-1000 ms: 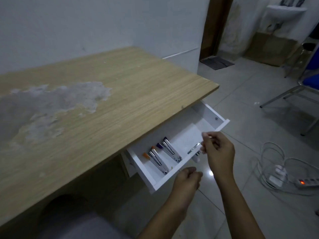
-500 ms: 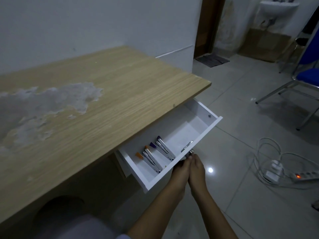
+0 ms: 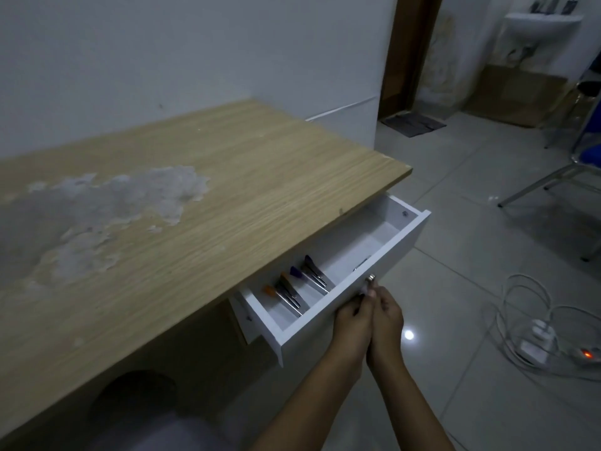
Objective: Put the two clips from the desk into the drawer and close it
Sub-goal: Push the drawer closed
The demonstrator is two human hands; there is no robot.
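Note:
A white drawer point(image 3: 395, 245) stands pulled out from under the wooden desk point(image 3: 227, 196). Inside it lie an orange-tipped metal clip point(image 3: 286, 294) and a purple-tipped metal clip point(image 3: 312, 275), side by side at the left. The front panel mostly hides a thin metal piece point(image 3: 361, 264) further right. My left hand point(image 3: 353, 315) and my right hand point(image 3: 385, 307) are pressed together against the drawer's front. The right fingertips touch the small metal knob point(image 3: 370, 278). The left fingers are curled, holding nothing.
A white wall runs behind the desk, whose top has a worn grey patch point(image 3: 97, 209). On the tiled floor at the right lie a power strip with a red light point(image 3: 585, 354) and looped white cables point(image 3: 527, 307). A blue chair point(image 3: 579, 164) stands further back.
My right hand was above the open drawer a second ago. It has come down to the front panel beside my left hand, and both now rest by the knob.

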